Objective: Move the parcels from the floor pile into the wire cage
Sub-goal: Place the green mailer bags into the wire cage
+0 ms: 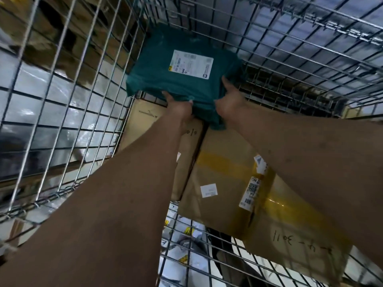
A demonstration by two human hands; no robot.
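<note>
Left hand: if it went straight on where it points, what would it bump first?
The left hand grips the near edge of the green parcel, so it meets that first. Pushed on, the parcel would probably reach the far corner of the wire cage; depth there is hard to judge.

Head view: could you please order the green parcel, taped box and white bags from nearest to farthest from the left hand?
1. Green parcel, gripped by the left hand.
2. Taped box, below and to the right.
3. White bags, lowest in view.
</note>
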